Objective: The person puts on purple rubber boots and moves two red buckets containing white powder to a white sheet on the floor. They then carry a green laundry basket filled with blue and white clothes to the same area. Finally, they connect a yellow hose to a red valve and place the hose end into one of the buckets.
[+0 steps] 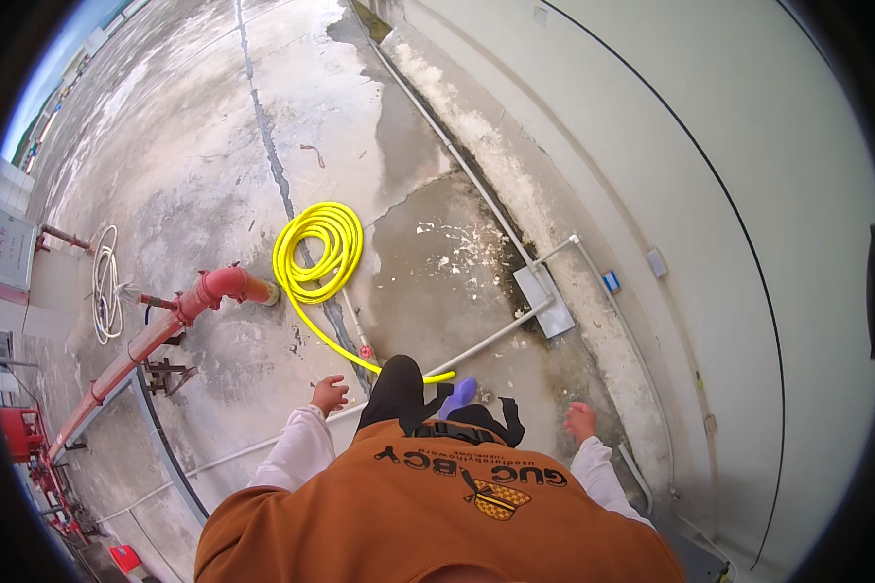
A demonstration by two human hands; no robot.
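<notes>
My left hand [330, 394] hangs in the air beside my left leg, fingers loosely bent and a little apart, with nothing in it. On the far side of the wall-side leg, my right hand [580, 421] hangs the same way, also holding nothing. A yellow hose [352, 225] lies coiled on the concrete in front of me. Its loose end runs back toward my feet and passes behind my left knee [402, 377]. Next to the coil, a red valve handle [366, 352] sits on a thin pale pipe. One purple shoe [460, 396] shows below me.
A thick red pipe [192, 301] with an elbow rises left of the coil. A white hose [107, 291] hangs farther left. Grey pipes [501, 335] cross the ground ahead, near a metal plate [544, 301]. A pale wall [729, 194] stands on the right.
</notes>
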